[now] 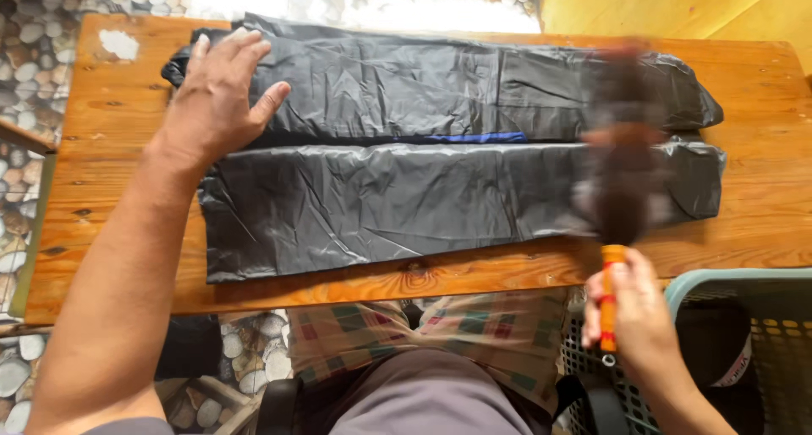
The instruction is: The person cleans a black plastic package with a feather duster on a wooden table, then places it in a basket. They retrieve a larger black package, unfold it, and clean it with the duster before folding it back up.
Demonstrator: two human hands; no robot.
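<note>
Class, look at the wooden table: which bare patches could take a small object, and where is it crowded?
Bare wood shows on the wooden table left of the dark trousers, along the near edge below them, and at the right end. The middle is crowded: the left hand presses the trousers and the right hand sweeps a brush.

Both hands in view, arms extended.
Left hand (222, 88) far left, palm down, fingers spread flat; right hand (636, 304) near right, fingers curled in a closed grip.
</note>
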